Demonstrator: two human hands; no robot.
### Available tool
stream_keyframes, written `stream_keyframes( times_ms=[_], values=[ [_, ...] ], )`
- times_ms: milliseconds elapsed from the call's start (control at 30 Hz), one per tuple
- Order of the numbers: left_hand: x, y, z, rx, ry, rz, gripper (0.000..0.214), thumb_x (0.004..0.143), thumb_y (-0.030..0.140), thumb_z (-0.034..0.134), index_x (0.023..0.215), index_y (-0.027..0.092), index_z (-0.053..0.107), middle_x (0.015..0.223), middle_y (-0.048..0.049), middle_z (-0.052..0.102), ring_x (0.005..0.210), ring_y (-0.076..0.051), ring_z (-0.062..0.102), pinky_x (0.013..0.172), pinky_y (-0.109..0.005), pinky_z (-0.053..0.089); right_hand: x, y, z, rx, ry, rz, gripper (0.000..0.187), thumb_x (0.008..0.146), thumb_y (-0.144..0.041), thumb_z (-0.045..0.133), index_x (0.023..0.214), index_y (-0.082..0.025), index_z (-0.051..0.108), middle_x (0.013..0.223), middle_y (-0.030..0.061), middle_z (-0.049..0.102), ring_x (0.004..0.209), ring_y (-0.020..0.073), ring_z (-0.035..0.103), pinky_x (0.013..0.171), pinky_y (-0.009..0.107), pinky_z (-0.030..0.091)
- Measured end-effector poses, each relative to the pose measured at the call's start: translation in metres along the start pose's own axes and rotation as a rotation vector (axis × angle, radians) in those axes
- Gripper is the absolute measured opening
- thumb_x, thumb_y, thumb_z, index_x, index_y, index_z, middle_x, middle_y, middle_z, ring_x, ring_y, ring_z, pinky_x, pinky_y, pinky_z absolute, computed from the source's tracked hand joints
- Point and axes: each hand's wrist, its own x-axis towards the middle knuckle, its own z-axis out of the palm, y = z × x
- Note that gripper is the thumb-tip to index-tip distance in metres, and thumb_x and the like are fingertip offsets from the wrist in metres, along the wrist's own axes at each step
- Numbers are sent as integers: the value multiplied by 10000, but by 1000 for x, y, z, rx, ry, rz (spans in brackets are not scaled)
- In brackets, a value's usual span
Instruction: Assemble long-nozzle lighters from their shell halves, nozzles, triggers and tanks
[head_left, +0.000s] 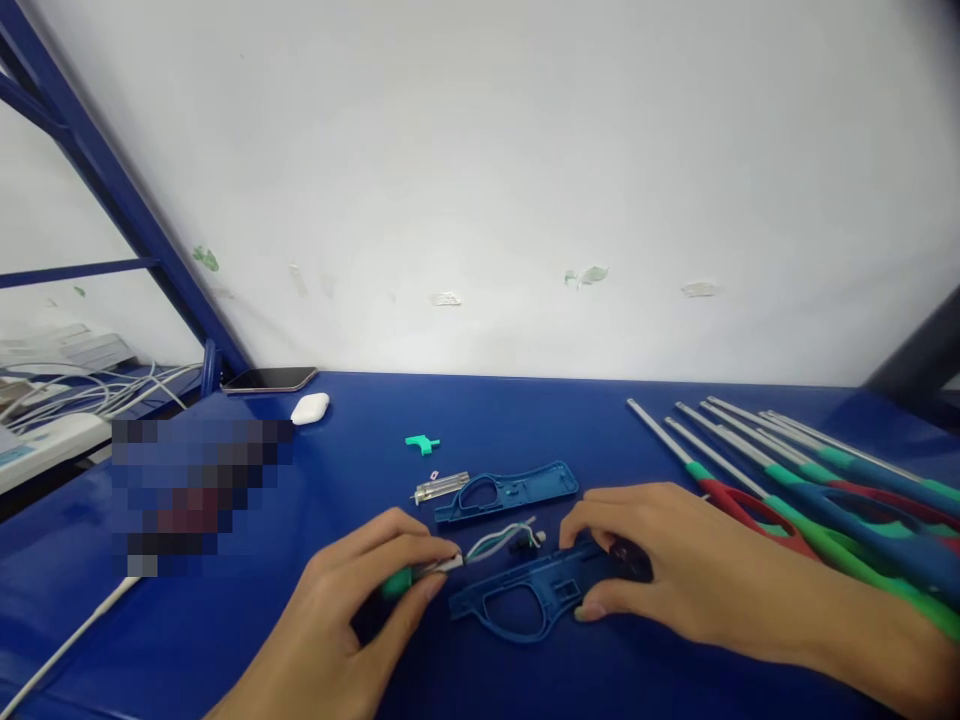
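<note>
My left hand is closed in a pinch on a lighter part with a green collar and a pale end; the palm hides the rest. Thin white and green wires trail from it towards a small black piece. With curled fingers, my right hand grips the right end of a blue lighter handle half, which lies hollow side up. Just behind it rests a second blue handle half. A clear narrow part and a green trigger lie beyond my left hand.
Several long-necked lighters with red, green and blue handles lie at the right. At the left are a white earbud case, a phone, a blurred-out object with a white cable and a power strip. A white wall rises behind.
</note>
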Motion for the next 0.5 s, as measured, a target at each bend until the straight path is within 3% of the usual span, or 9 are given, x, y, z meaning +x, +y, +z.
stream_keyframes(
  times_ms=[167,500],
  values=[
    [-17,3,15,28,44,32,198,1003,189,607,1142,285,710,1001,27,723,862,-80,711,774,-128,562,-3,-4,2,-6,-32,20,266,863,-583,743,1046,-395,694,950,-64,706,844,194,652,713,299,428],
    [-25,3,16,75,34,37,220,1008,147,585,1088,294,729,1002,24,710,885,-101,684,785,-178,562,-1,-4,4,-31,-37,20,270,884,-601,714,1046,-387,684,928,-70,700,798,168,643,689,286,440]
  ],
)
